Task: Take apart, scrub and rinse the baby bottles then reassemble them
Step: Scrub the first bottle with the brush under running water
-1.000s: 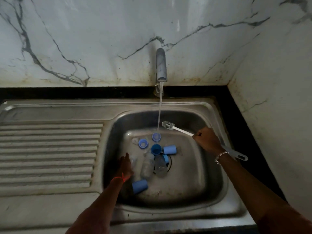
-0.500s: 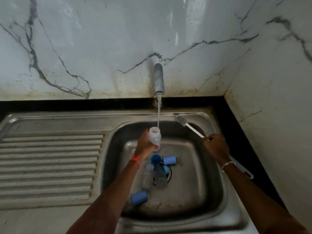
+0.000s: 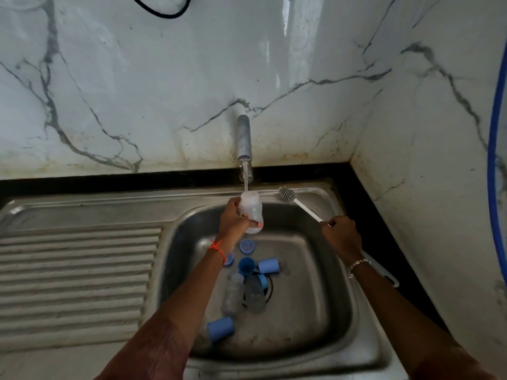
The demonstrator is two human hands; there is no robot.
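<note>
My left hand (image 3: 233,220) grips a clear baby bottle (image 3: 251,211) upright under the running tap (image 3: 244,139), and the water stream falls into its open mouth. My right hand (image 3: 341,237) holds a white bottle brush (image 3: 300,205) by its handle, bristle head up and to the left, just right of the bottle and apart from it. On the sink (image 3: 343,319) floor lie two more clear bottles (image 3: 244,293), blue caps (image 3: 269,266) (image 3: 220,328) and blue rings (image 3: 246,246).
A ribbed steel draining board (image 3: 76,272) lies left of the basin. Marble walls close off the back and the right side, with a black counter strip (image 3: 365,193) between. A blue hose (image 3: 493,160) hangs at the far right.
My left hand picked a clear bottle out of the basin and raised it under the tap stream. My right hand drew the brush back and up to the right.
</note>
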